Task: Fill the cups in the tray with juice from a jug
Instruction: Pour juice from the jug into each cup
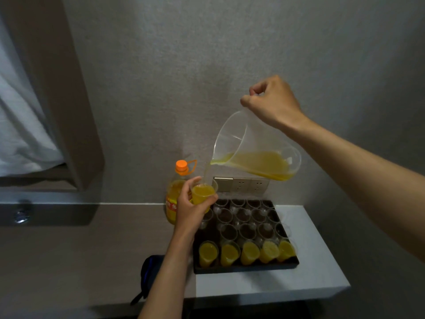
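Observation:
My right hand (pixel 271 101) grips the handle of a clear plastic jug (pixel 234 139), tilted steeply to the left with orange juice pooled at its lower side. A thin stream of juice runs from its spout into a clear cup (pixel 203 192), which my left hand (pixel 192 209) holds up above the far left corner of the tray. That cup is mostly full. The black tray (pixel 246 268) lies on a white table; its front row holds several cups full of juice (pixel 249 252), and behind them stand several empty clear cups (pixel 241 215).
An orange-capped juice bottle (pixel 176 187) stands behind my left hand against the wall. Wall sockets (pixel 242 184) sit just beyond the tray. The white table (pixel 317 261) ends close in front. A dark blue-trimmed object (pixel 150 275) lies left of the tray, and a curtain (pixel 20 123) hangs far left.

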`<state>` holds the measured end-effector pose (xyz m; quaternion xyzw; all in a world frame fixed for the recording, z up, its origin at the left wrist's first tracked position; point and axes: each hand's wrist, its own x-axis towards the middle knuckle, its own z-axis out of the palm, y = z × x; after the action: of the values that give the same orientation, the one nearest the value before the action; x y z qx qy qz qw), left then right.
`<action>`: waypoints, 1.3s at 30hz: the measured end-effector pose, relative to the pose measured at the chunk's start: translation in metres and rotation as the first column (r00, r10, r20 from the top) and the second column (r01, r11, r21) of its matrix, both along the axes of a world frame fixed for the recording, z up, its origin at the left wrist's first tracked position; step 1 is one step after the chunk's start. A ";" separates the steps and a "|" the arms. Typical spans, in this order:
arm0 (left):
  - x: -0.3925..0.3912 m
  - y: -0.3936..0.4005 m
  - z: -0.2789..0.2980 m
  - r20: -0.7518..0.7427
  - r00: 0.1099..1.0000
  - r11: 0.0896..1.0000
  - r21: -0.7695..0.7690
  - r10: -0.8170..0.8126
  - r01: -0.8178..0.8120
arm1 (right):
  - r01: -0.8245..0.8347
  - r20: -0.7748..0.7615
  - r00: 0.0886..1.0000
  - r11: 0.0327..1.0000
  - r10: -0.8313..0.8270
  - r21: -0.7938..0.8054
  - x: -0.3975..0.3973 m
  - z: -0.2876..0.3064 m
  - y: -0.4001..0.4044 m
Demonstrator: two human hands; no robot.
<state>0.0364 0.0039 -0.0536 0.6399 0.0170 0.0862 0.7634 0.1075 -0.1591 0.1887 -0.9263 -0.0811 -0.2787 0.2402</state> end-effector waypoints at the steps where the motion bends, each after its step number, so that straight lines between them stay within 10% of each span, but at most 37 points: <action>1: 0.001 0.000 0.000 0.000 1.000 1.000 0.002 0.005 -0.005 | -0.004 0.001 1.000 1.000 0.004 0.003 0.000 0.000 0.000; 39: -0.002 -0.018 0.003 -0.007 0.999 0.998 0.037 -0.049 0.049 | 0.013 -0.073 0.997 1.000 -0.012 0.005 0.003 -0.020 -0.011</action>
<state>0.0342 -0.0138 -0.0511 0.6543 0.0022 0.0658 0.7534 0.1103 -0.1700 0.1688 -0.9356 -0.0656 -0.2466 0.2439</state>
